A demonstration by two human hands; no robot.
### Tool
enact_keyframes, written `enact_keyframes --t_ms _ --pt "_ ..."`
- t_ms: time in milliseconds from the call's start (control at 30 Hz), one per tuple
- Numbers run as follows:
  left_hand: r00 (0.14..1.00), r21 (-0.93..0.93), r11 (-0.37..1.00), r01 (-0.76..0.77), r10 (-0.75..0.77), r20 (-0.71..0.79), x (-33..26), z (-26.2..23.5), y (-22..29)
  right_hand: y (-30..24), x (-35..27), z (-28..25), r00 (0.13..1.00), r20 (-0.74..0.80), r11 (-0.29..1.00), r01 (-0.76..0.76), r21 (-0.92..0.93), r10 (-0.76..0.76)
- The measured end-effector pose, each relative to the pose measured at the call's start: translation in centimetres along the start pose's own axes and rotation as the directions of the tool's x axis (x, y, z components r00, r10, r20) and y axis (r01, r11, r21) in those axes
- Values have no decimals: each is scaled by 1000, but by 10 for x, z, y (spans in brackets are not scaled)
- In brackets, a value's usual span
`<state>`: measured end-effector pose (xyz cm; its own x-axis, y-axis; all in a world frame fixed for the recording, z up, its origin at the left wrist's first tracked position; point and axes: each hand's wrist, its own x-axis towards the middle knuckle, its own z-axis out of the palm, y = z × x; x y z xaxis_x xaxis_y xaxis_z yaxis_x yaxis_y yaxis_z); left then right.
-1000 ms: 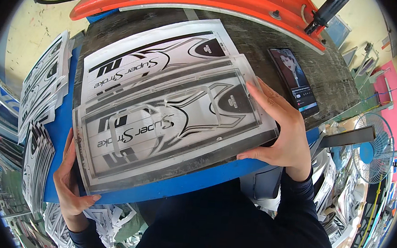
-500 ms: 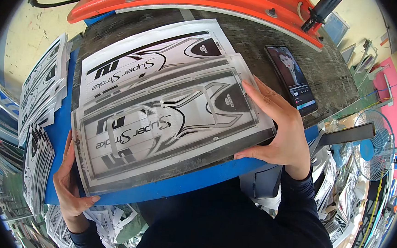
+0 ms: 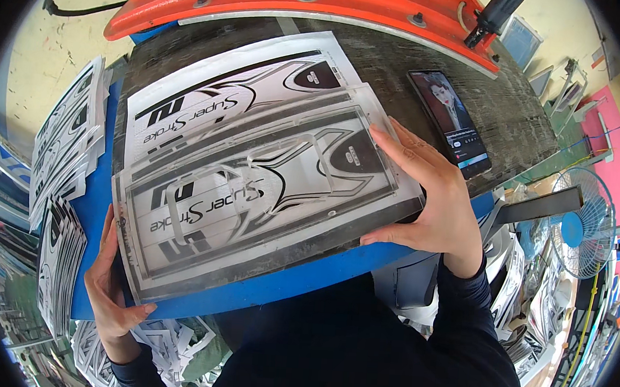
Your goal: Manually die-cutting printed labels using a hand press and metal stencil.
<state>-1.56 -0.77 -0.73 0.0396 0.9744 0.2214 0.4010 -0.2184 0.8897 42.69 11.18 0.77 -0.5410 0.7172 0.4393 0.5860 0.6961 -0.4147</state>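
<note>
A clear rectangular cutting die (image 3: 275, 184) with raised blade lines lies over the near part of a white sheet printed in black and grey (image 3: 238, 91). The printed pattern shows through the clear plate, while the far half of the sheet sticks out beyond it. My left hand (image 3: 112, 302) grips the die's left edge, thumb at the near corner and fingers along the side. At the other end, my right hand (image 3: 435, 202) clasps the right edge, fingers on top and thumb at the near side. Both palms are partly hidden.
Beneath lies a worn dark board (image 3: 523, 129) on a blue table (image 3: 260, 291). A red press beam (image 3: 251, 2) with bolts crosses the far side. A phone (image 3: 450, 123) lies right of the die. Printed sheets (image 3: 69, 141) are stacked at left; a fan (image 3: 574, 223) stands at right.
My right hand and the die's right end have shifted very slightly left. Both hands keep their hold, and the printed sheet looks the same.
</note>
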Motion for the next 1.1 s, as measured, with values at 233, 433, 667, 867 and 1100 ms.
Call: enact_keyframes --t_ms 233,433,667,867,1100 --pt "999 -62 998 -11 9 -33 3 16 14 -4 -3 -5 996 76 999 -49 18 47" --pt "985 249 954 -165 172 -5 -4 5 6 31 24 -52 894 -436 992 -125 -11 108" --pt "973 124 968 -217 225 -51 3 17 11 124 116 -144 627 -659 898 -169 406 416" --pt "965 100 965 -242 251 -83 2 19 5 176 160 -146 505 -617 737 -57 673 603" --pt "946 117 950 -288 302 -119 1 15 4 158 156 -138 534 -582 683 13 730 613"
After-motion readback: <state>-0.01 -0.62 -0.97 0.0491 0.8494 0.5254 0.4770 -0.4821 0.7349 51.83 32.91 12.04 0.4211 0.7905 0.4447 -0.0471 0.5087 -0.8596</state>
